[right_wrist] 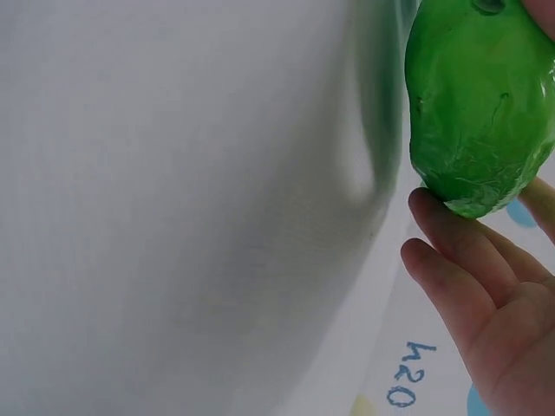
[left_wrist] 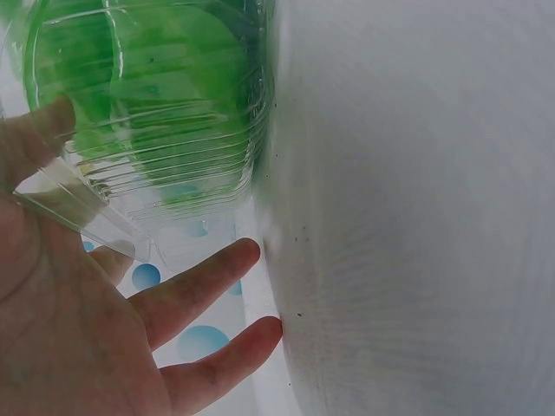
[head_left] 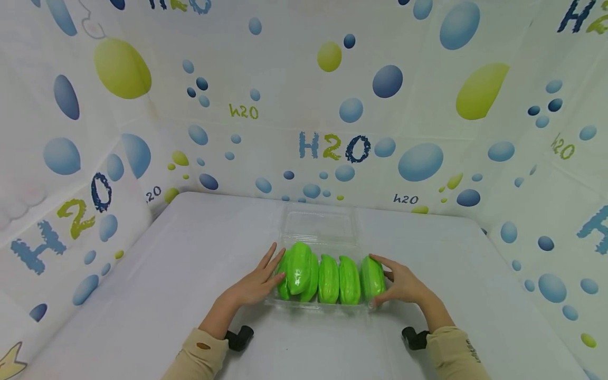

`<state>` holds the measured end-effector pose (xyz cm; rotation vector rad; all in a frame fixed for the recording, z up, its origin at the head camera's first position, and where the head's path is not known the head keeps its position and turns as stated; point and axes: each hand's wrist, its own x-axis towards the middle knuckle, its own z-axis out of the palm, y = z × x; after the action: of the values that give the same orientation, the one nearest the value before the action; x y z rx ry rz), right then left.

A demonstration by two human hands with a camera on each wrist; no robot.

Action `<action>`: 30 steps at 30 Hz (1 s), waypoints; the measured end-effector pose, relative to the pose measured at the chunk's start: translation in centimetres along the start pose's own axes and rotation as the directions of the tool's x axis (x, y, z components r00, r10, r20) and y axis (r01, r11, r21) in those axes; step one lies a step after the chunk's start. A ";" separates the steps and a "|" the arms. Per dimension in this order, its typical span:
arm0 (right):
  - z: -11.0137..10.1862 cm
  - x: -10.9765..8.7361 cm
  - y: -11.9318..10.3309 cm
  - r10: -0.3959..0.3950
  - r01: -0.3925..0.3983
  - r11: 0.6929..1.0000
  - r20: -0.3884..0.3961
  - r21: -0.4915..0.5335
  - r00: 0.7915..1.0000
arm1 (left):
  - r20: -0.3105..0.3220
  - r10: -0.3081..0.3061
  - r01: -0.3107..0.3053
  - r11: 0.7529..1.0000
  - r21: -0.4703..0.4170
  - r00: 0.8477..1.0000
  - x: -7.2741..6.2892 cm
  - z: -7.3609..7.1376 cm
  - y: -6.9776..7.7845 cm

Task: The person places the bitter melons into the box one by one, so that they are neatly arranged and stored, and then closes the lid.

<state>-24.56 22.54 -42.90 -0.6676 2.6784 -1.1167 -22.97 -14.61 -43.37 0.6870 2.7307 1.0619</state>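
A clear plastic clamshell box (head_left: 323,306) lies with its lid (head_left: 318,224) folded back. Several shiny green ridged star fruits (head_left: 329,279) fill it, one (head_left: 299,269) lying on top of others at the left. My left hand (head_left: 254,285) is at the box's left end, fingers spread and mostly straight. Its thumb (left_wrist: 52,121) reaches over the rim towards the fruit. At the right end, my right hand (head_left: 406,282) grips another star fruit (head_left: 372,277) between thumb and fingers. In the right wrist view this star fruit (right_wrist: 481,113) shows with no plastic in front of it.
Box and hands are over a white-covered table (head_left: 199,243). A white sheet printed with bubbles and lettering (head_left: 334,146) hangs behind and at both sides. Dark wrist devices (head_left: 240,338) sit below both hands, beside the beige sleeves (head_left: 201,353).
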 end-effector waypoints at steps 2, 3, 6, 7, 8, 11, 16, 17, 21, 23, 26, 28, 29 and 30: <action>-0.3 -0.1 -0.1 0.016 -0.016 1.000 -0.005 0.000 1.000 | 0.004 -0.008 0.008 1.000 0.007 1.000 0.0 0.0 0.0; -0.4 -0.1 -0.2 0.041 -0.041 0.999 -0.006 0.017 0.999 | 0.004 -0.008 0.008 1.000 0.007 1.000 0.0 0.0 0.0; -0.9 -0.2 -0.3 0.069 -0.069 0.998 -0.008 0.013 0.998 | 0.005 -0.016 0.016 1.000 0.005 1.000 0.0 0.0 0.0; -1.0 -0.3 -0.4 0.071 -0.071 0.997 -0.011 0.009 0.997 | 0.005 -0.016 0.016 1.000 0.002 1.000 -0.1 -0.1 0.1; -1.2 -0.3 -0.4 0.075 -0.075 0.997 -0.013 0.006 0.997 | 0.003 -0.011 0.011 1.000 -0.003 1.000 -0.1 -0.1 0.1; -1.6 -0.4 -0.5 0.069 -0.069 0.998 -0.021 0.000 0.997 | 0.008 -0.012 0.012 1.000 -0.006 1.000 -0.1 -0.1 0.1; -2.3 -0.7 -0.7 0.060 -0.060 0.998 -0.037 -0.005 0.998 | 0.013 -0.014 0.014 1.000 0.000 1.000 0.0 -0.1 0.0; -2.4 -0.7 -0.7 0.055 -0.055 0.998 -0.040 -0.006 0.998 | 0.013 -0.015 0.015 1.000 0.001 1.000 0.0 -0.1 0.0; -2.7 -0.8 -0.8 0.048 -0.048 0.999 -0.043 0.000 0.998 | 0.005 -0.012 0.012 1.000 0.003 1.000 0.0 -0.1 0.2; -2.8 -0.8 -0.9 0.048 -0.048 0.999 -0.043 0.004 0.998 | 0.006 -0.011 0.011 1.000 0.003 1.000 0.0 -0.1 0.2; -2.9 -0.8 -1.1 0.044 -0.044 0.999 -0.046 0.009 0.998 | 0.005 -0.012 0.012 1.000 0.003 1.000 0.0 -0.1 0.2; -3.0 -0.8 -1.3 0.034 -0.034 0.999 -0.053 0.004 0.998 | 0.005 -0.013 0.013 1.000 0.002 1.000 0.0 -0.1 0.2; -3.0 -0.8 -1.4 0.025 -0.025 1.000 -0.057 -0.001 0.998 | 0.005 -0.014 0.014 1.000 0.003 1.000 0.0 -0.1 0.2; -3.0 -0.8 -1.6 0.021 -0.021 1.000 -0.061 -0.001 0.998 | 0.009 -0.022 0.022 1.000 0.005 1.000 0.0 -0.1 0.2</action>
<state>-24.26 23.88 -39.67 -0.6140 2.7307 -1.1471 -22.93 -14.56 -43.16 0.6593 2.7277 1.0448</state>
